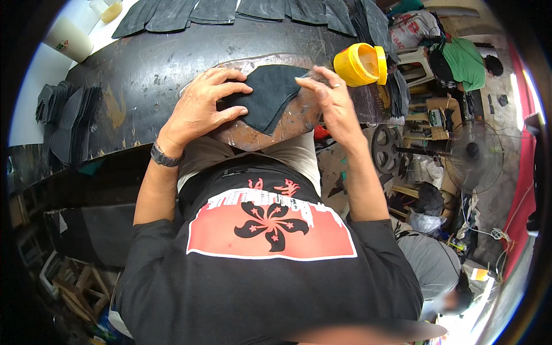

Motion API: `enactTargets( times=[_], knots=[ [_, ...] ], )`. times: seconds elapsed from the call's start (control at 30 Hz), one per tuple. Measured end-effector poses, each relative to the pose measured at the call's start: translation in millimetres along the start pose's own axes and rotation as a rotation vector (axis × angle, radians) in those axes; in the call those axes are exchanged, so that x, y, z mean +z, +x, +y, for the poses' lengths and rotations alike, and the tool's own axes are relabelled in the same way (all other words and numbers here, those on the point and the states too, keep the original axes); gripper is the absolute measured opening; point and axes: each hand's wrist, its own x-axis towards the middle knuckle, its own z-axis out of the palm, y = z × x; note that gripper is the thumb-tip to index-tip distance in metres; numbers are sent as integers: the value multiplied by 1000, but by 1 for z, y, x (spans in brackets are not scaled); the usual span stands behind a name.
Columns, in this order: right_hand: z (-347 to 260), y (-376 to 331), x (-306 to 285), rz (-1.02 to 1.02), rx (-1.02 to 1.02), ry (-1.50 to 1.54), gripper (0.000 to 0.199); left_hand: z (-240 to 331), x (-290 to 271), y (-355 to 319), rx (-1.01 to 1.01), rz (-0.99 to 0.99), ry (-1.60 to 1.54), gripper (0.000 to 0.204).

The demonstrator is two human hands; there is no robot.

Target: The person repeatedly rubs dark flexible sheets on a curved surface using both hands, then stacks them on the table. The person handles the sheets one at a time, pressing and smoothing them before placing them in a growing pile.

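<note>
A flat black piece with a pointed lower corner [265,95], like leather or thin sheet, lies on a worn brown board [241,135] at the table's near edge. My left hand [210,103] rests on its left side, thumb and fingers apart, pressing lightly on the surface. At the right edge of the piece, my right hand [335,103] has its fingers stretched out and apart, one fingertip at the rim. No tool shows in either hand. An open yellow tub [351,66] with tan contents stands just beyond my right hand.
Black cut pieces [213,10] line the table's far edge. More stacks stand at the left [75,123] and right [398,95]. A pale cylindrical container [69,39] is at the far left. To the right are a standing fan [472,150] and two people, one in green [464,63].
</note>
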Motion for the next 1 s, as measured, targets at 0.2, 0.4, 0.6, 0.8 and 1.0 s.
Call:
enactTargets(
  times=[0.2, 0.4, 0.6, 0.8, 1.0],
  knots=[
    [10, 8, 37, 121, 55, -688, 80, -1, -7, 1, 21, -28, -40, 41],
    [16, 12, 23, -15, -4, -651, 74, -2, -8, 1, 27, -68, -16, 46],
    [4, 4, 18, -143, -125, -740, 70, -7, -6, 1, 45, -60, -13, 46],
    [-30, -17, 41, -226, -290, -705, 74, -9, -3, 0, 32, -60, -26, 46],
    [-47, -28, 53, -228, -332, -632, 71, -7, -2, 0, 8, -38, -28, 45]
  ],
)
